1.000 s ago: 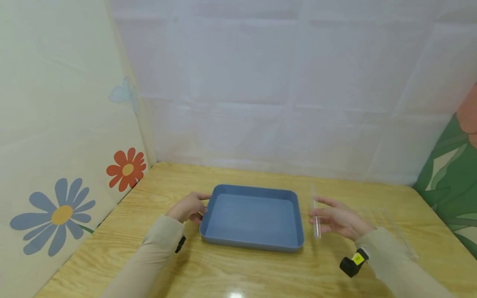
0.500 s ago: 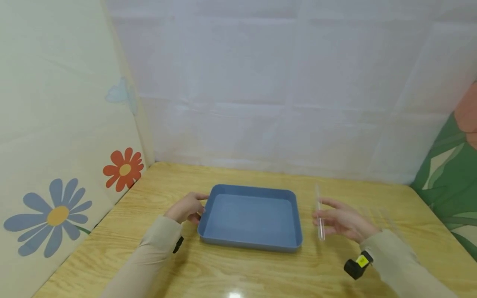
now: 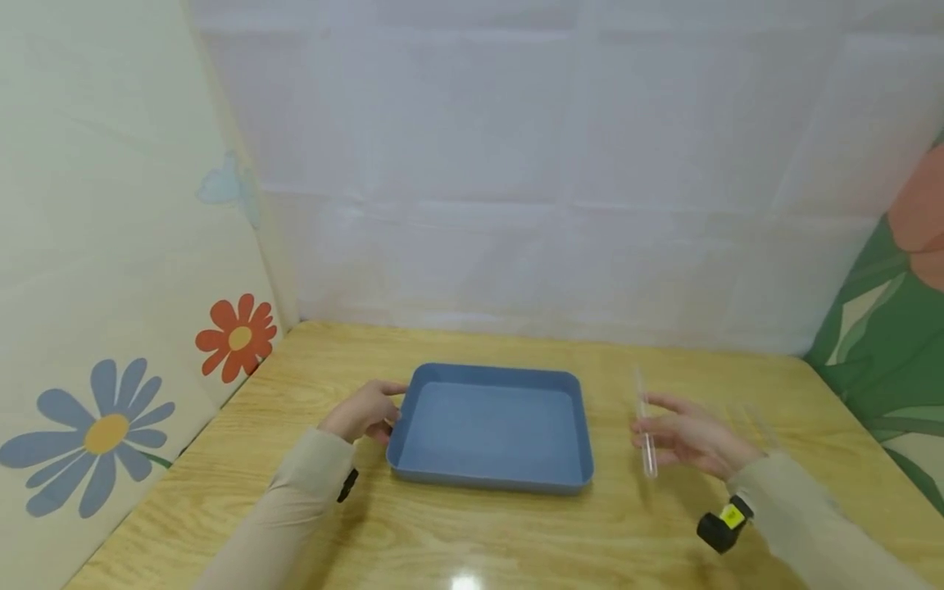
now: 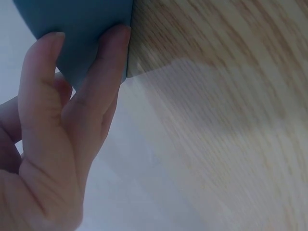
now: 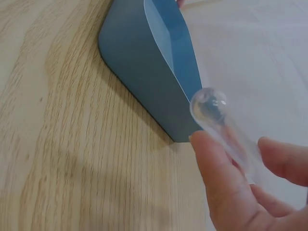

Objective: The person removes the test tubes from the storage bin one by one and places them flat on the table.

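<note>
A shallow blue rectangular tray lies flat on the wooden table, with nothing in it. At its left end is my left hand; in the left wrist view, the extended fingers and thumb of that hand touch the outer wall of the tray. Right of the tray, my right hand pinches a clear test tube between thumb and fingers, held above the table. The right wrist view shows the rounded end of the tube near the tray's corner in the picture.
Some faint, clear tube-like things lie on the table behind my right wrist. A pale backdrop rises at the table's back edge. A flower-printed sheet stands on the left, and a leaf-printed one on the right.
My right hand has moved a little to the right with the test tube, widening the gap to the tray. My left hand stays against the tray. The head view has turned slightly.
</note>
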`<state>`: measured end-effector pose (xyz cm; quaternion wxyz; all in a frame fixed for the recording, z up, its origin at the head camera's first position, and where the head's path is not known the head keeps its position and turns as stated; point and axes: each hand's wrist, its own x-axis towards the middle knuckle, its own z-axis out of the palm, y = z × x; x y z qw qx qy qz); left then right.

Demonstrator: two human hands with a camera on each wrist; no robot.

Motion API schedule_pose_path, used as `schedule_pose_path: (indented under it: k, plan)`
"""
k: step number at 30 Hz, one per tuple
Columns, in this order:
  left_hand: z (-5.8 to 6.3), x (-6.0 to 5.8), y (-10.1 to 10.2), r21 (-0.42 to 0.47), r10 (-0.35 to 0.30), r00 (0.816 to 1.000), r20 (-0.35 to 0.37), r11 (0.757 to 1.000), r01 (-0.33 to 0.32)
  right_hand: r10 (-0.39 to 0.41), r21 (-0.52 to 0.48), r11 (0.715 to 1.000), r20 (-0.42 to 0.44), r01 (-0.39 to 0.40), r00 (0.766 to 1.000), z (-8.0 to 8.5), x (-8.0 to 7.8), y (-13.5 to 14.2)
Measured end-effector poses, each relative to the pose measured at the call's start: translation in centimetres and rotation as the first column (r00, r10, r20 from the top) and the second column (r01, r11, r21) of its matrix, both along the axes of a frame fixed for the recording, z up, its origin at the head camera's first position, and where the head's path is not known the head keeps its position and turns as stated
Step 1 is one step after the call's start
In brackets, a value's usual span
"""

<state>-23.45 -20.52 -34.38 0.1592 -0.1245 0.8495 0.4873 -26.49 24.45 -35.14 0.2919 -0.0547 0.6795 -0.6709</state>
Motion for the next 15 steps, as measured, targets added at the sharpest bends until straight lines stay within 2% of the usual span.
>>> schedule_pose_path:
  k: [8, 15]
  plan:
    - [0.3, 0.0, 0.0, -0.002, -0.027, 0.999, -0.022, 1.0, 0.027, -0.002, 0.059, 0.998, -0.011, 0.003, 1.0, 0.3, 0.2, 1.1]
    - [0.1, -0.1, -0.1, 0.009, -0.018, 1.0, 0.002, 1.0, 0.018, 0.021, 0.12, 0.993, -0.044, -0.016, 0.999, 0.1, 0.5, 2.1]
